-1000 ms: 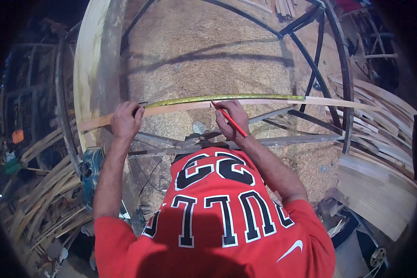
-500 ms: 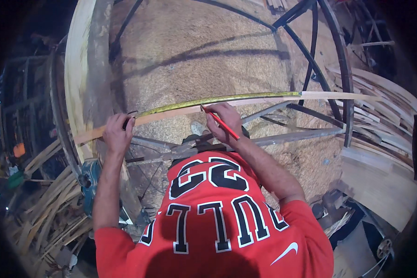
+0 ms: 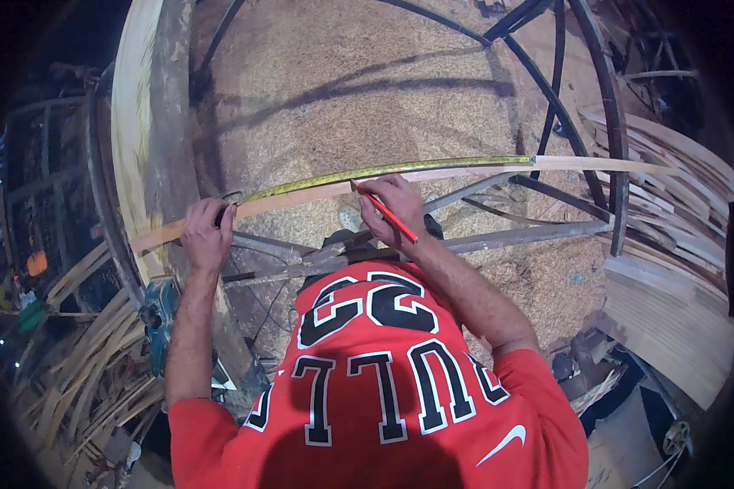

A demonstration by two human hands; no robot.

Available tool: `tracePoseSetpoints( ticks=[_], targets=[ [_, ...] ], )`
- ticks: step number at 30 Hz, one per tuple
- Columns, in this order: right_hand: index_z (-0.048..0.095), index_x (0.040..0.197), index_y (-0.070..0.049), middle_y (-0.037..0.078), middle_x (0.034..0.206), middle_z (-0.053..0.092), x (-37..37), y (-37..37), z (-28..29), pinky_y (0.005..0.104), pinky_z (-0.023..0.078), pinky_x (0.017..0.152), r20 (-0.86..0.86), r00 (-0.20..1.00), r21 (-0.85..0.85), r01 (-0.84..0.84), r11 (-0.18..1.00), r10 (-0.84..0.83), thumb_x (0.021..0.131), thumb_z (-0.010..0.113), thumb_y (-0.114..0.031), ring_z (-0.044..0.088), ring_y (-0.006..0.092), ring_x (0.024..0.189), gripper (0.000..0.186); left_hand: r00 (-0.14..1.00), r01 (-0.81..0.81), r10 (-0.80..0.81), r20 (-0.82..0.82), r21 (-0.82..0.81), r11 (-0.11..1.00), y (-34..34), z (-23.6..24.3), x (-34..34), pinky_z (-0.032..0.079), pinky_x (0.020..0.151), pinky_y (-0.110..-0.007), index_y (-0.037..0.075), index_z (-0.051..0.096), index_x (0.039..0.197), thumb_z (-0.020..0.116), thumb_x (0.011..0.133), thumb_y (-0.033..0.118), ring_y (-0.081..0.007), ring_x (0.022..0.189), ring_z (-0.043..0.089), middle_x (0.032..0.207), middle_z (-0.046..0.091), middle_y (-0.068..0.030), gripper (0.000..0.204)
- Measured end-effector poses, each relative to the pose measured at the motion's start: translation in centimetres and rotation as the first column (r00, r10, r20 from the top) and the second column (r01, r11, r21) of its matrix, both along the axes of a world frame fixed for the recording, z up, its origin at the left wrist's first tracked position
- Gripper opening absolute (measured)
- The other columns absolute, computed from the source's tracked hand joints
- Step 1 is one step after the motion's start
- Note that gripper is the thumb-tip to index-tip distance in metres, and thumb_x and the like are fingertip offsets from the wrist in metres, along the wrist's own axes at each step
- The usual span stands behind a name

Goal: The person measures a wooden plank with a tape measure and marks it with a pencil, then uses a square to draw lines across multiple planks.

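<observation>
A long pale wooden strip [image 3: 595, 163] runs crosswise in front of me, and a yellow tape measure [image 3: 416, 166] is stretched along its upper side, its hooked end near the right support. My left hand [image 3: 210, 230] grips the strip at its left part, fingers closed around a dark object, apparently the tape's case, mostly hidden. My right hand [image 3: 395, 212] holds a red pencil [image 3: 393, 217] with its tip at the strip and tape, left of their middle.
A dark metal frame [image 3: 616, 98] surrounds the chip-strewn floor [image 3: 342, 114]. A pale timber beam [image 3: 134, 114] stands on the left beside a teal power tool [image 3: 159, 322]. Piles of wooden strips [image 3: 86, 359] lie at left, with more strips and boards [image 3: 661, 342] at right.
Since a second ago my hands, the strip and the tape appear shifted left, my left hand also lower, along with the surroundings as the view moved. Both grips are unchanged.
</observation>
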State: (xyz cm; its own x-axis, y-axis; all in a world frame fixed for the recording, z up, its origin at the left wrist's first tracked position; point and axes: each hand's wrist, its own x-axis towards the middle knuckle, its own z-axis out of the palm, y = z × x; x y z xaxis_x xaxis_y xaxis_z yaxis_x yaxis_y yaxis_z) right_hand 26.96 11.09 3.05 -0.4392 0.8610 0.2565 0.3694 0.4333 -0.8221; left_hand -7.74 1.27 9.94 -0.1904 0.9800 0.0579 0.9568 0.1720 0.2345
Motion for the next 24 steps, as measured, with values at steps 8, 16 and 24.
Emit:
tracePoseSetpoints(
  ticks=[8,16,24],
  targets=[
    [0.073,0.105,-0.005,0.014,0.091,0.072,-0.32,0.16,0.18,0.0414,0.056,0.075,0.001,1.0,-0.014,0.003,1.0,-0.003,0.085,0.072,-0.017,0.068,0.032,0.087,0.023,1.0,-0.026,0.026,-0.007,-0.022,0.999,0.3,0.31,0.33,0.052,0.078,-0.041,0.009,0.071,0.088,0.075,0.086,0.018,-0.029,0.09,0.064,0.092,0.069,-0.0062,0.01],
    [0.073,0.104,-0.005,0.014,0.091,0.072,-0.22,0.31,-0.07,0.0412,0.055,0.075,-0.001,1.0,0.006,-0.009,1.0,0.009,0.085,0.072,-0.015,0.068,0.0322,0.087,0.022,1.0,-0.028,0.028,0.011,-0.012,1.0,0.28,0.0,0.2,0.051,0.079,-0.041,0.01,0.071,0.088,0.076,0.085,0.018,-0.0291,0.089,0.064,0.091,0.069,-0.0065,0.01],
    [0.073,0.103,-0.005,0.014,0.094,0.073,-0.25,0.31,-0.26,0.0412,0.056,0.077,0.02,1.0,0.013,-0.022,1.0,0.021,0.085,0.072,-0.014,0.068,0.0318,0.089,0.02,1.0,-0.024,0.024,-0.005,0.002,1.0,0.26,-0.13,0.17,0.051,0.079,-0.041,0.009,0.071,0.087,0.076,0.085,0.018,-0.0299,0.089,0.064,0.092,0.069,-0.0067,0.011]
  ],
)
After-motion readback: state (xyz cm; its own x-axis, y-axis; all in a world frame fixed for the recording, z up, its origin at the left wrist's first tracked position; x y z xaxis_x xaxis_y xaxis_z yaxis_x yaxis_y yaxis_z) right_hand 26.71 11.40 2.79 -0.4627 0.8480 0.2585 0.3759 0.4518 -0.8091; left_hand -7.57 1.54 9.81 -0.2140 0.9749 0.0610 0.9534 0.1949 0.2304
